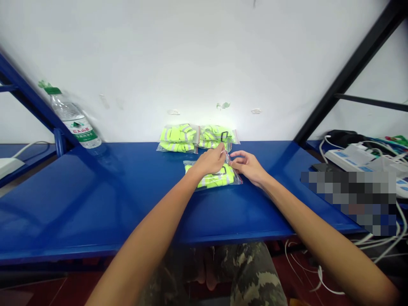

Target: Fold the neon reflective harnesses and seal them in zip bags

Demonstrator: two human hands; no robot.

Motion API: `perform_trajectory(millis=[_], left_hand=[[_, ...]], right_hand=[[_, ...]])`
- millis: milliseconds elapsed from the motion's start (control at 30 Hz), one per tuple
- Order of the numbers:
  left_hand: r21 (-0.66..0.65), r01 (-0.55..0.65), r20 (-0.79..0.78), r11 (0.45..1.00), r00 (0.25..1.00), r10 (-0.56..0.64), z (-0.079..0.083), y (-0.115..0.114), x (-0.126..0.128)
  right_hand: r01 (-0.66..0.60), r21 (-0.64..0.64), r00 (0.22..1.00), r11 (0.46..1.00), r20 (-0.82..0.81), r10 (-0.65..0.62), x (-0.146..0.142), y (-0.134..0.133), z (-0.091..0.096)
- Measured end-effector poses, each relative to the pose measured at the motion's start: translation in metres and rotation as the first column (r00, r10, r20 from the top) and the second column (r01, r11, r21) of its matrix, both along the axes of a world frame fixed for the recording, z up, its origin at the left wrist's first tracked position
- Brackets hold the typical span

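A clear zip bag [214,177] holding a folded neon-yellow reflective vest lies on the blue table [127,199]. My left hand [212,160] pinches the bag's top edge, fingers pressed together. My right hand [247,165] pinches the same edge just to the right. Behind them, against the white wall, lie two more bagged yellow vests: one on the left [177,138] and one on the right [218,136].
A plastic water bottle [74,121] leans at the back left by a blue frame post. White power strips [360,157] with cables and a dark object sit at the right. A black diagonal brace [347,72] rises on the right. My knees show below the table edge.
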State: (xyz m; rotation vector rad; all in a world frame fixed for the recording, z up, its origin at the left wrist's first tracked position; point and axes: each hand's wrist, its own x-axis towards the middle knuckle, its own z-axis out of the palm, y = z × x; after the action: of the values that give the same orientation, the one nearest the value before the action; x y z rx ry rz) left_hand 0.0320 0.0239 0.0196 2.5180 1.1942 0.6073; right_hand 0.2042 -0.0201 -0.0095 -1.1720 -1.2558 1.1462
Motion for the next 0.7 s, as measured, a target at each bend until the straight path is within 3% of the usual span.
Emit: perform_trajectory(millis=[133,267,400,567,700], left_hand=[[-0.009,0.014,0.111,1.0,0.994,-0.012,-0.003,0.001,0.005],[-0.134,0.032,0.194,0.99,0.981,-0.005,-0.001,0.001,0.01],[-0.185,0.05,0.201,0.981,0.979,-0.012,0.003,0.001,0.009],[-0.131,-0.056,0.256,0.99,0.963,0.089,0.003,0.003,0.006],[-0.256,-0.074,0.329,0.964,0.931,0.159,0.001,0.005,0.005]], right_hand=[[0.023,0.137,0.998,0.99,0.054,-0.031,0.001,0.002,-0.003],[0.036,0.185,0.995,0.982,0.079,-0.052,0.002,0.002,-0.004],[0.072,0.072,0.997,0.995,-0.026,-0.07,0.002,0.0,0.001],[0.032,-0.116,0.99,0.993,-0.13,-0.047,0.004,-0.002,0.007],[0.07,-0.13,0.991,0.989,-0.101,-0.084,0.003,-0.002,0.006]])
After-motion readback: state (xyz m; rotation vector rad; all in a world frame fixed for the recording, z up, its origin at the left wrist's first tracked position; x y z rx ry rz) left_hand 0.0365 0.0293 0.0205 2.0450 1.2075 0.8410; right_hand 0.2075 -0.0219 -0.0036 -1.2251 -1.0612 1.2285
